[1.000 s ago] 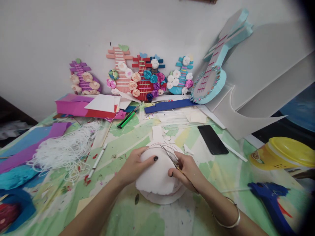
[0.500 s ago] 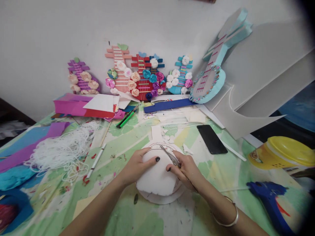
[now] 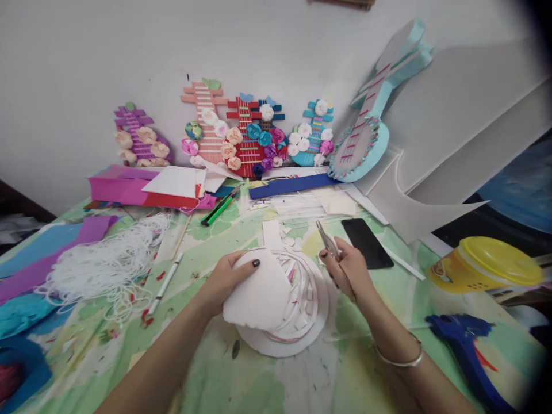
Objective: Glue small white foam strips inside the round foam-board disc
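My left hand (image 3: 228,279) grips a flat white foam-board disc (image 3: 257,290) with a straight cut right edge, its thumb on top and fingers at the far left rim. Beneath the disc lies a white round guitar-shaped body (image 3: 318,322) with a short neck strip (image 3: 271,234); inside its curved walls are several white scraps (image 3: 302,296). My right hand (image 3: 347,267) is closed on a pair of metal scissors (image 3: 328,241), held right of the round body with the blades pointing up and away. Its handles are mostly hidden by the hand.
A black phone (image 3: 367,242) lies beyond my right hand. Farther right are a yellow-lidded tub (image 3: 487,264) and a blue glue gun (image 3: 463,351). Tangled white cord (image 3: 107,264) and a marker (image 3: 165,283) lie left; a green cutter knife (image 3: 219,208) and decorated guitars (image 3: 248,135) are behind.
The scissors have moved off the disc's edge, up and right with my right hand. My left hand has shifted the disc left, uncovering the scraps inside the round body.
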The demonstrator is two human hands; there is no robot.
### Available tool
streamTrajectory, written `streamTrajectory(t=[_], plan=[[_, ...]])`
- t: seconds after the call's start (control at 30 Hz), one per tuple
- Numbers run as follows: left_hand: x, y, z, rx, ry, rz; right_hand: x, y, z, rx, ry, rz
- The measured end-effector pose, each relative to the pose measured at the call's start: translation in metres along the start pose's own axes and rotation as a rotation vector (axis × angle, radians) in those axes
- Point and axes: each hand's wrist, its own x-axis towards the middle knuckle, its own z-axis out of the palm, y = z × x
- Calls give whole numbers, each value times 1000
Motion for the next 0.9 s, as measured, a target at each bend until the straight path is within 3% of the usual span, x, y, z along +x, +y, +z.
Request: streamTrajectory(t=[0.07,0.13,0.23,0.37,0.6,0.7,0.8,0.9], plan=[[1,0,1,34,-3,14,10,6,-10,-341,56,-28],[1,0,3,80,-20,34,14,8,-16,-511,53,40],[2,-1,5,144,20,77,13,10,-17,-564,68,101],[6,-3,4,69,105,124,11,10,-15,-580,100,46],[10,-4,1,23,135,191,12,10,-15,-680,193,-48],[15,-2,-12,192,303,210,12,9,-15,-467,89,-128],[23,-1,-33,580,569,184,9,7,-9,-214,-56,-173],[30,-5,-45,1030,743,195,3,4,0,-289,-89,-235]])
